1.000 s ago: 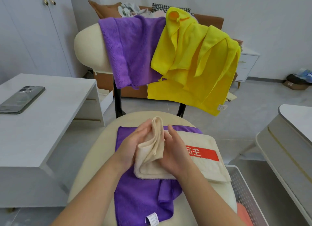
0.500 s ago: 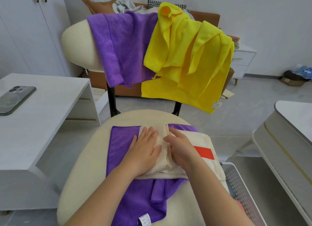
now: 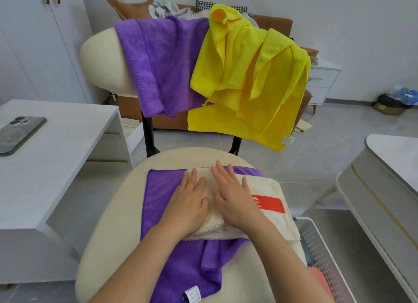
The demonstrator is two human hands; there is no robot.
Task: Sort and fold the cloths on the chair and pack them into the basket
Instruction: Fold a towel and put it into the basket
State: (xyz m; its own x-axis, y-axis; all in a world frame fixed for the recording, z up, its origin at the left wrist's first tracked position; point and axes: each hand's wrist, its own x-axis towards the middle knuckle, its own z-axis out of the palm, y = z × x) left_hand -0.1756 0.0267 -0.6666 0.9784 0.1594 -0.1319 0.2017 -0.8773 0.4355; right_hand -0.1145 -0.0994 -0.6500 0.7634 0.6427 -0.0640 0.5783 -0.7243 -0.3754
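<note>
Purple cloth (image 3: 163, 196) on cream chair seat (image 3: 108, 246)

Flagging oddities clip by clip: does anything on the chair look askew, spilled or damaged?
Nothing spilled or damaged. The yellow cloths hang bunched and lopsided over the chair back, and the purple cloth on the seat is rumpled at its near edge below the cream towel that the left hand and right hand press flat.

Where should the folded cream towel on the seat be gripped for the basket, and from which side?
Probably the near long edge of the cream towel, approached from the person's side: its layer ends lie stacked there, so a pinch across them catches every layer and keeps the fold. The left hand and right hand press flat on it.
</note>
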